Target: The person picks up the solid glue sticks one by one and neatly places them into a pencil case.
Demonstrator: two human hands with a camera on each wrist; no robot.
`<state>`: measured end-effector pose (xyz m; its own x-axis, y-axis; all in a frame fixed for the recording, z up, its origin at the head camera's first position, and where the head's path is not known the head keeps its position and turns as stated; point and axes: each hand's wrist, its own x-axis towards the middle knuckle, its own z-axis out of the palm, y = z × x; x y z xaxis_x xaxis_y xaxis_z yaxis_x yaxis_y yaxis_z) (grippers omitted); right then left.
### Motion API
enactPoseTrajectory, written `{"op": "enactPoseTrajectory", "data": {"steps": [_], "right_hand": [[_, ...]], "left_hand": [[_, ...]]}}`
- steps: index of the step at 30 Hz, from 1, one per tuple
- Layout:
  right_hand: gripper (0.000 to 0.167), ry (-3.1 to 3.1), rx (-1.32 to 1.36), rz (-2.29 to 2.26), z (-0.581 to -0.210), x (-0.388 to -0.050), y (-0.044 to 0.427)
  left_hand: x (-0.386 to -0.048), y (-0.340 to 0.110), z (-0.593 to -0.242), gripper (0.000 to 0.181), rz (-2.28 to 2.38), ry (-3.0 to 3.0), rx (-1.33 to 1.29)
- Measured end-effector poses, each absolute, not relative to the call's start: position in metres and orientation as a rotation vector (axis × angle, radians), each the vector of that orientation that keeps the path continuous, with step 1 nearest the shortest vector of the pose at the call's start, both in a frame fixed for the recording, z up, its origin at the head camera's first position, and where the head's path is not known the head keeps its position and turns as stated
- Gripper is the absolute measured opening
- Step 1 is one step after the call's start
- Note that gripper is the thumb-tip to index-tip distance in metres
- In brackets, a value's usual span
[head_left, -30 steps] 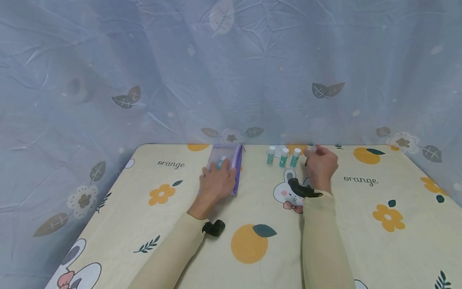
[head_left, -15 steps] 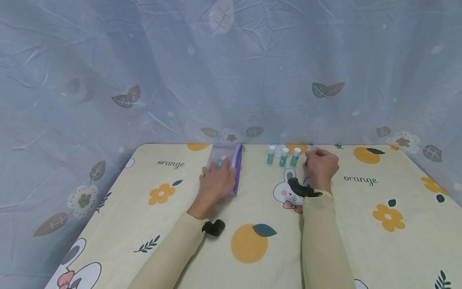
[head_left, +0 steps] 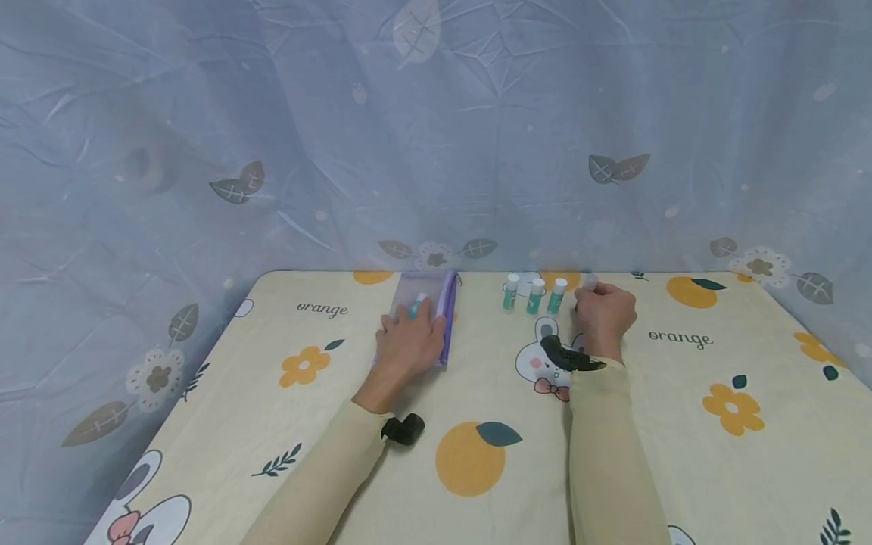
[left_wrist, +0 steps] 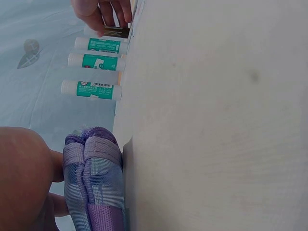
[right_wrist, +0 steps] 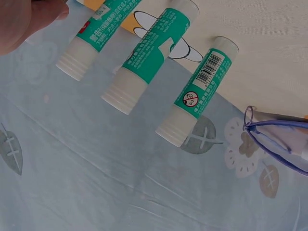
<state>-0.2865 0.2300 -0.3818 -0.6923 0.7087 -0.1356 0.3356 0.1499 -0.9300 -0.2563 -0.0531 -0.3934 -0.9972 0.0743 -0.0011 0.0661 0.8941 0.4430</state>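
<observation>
My left hand (head_left: pixel 409 341) rests with spread, relaxed fingers on a translucent purple-edged pouch (head_left: pixel 446 303); a teal and white item (head_left: pixel 418 304) shows by its fingertips. In the left wrist view the pouch (left_wrist: pixel 103 178) stands beside that hand (left_wrist: pixel 24 178). My right hand (head_left: pixel 605 312) pinches an upright tube with a white cap (head_left: pixel 590 281); its dark label (left_wrist: pixel 117 32) shows in the left wrist view. Left of it stand three green and white glue sticks (head_left: pixel 511 294) (head_left: pixel 535 297) (head_left: pixel 557 297), upright and apart. The right wrist view cuts off the right hand (right_wrist: pixel 29 21).
A cream cloth (head_left: pixel 368 469) with printed oranges, flowers and rabbits covers the table. Behind its far edge hangs a blue-grey patterned curtain (head_left: pixel 436 136). The purple pouch's zip end (right_wrist: pixel 269 137) shows at the right of the right wrist view.
My right hand has shifted very slightly while pinching the tube. The left hand, the pouch and the three glue sticks have stayed in place.
</observation>
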Motion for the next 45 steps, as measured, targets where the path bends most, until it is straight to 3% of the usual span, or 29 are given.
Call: {"op": "enactPoseTrajectory", "data": {"steps": [45], "right_hand": [[0.036, -2.097, -0.925, 1.506, -0.363, -0.286, 0.22]], "left_hand": [[-0.256, -0.054, -0.393, 0.062, 0.739, 3.033, 0.113]]}}
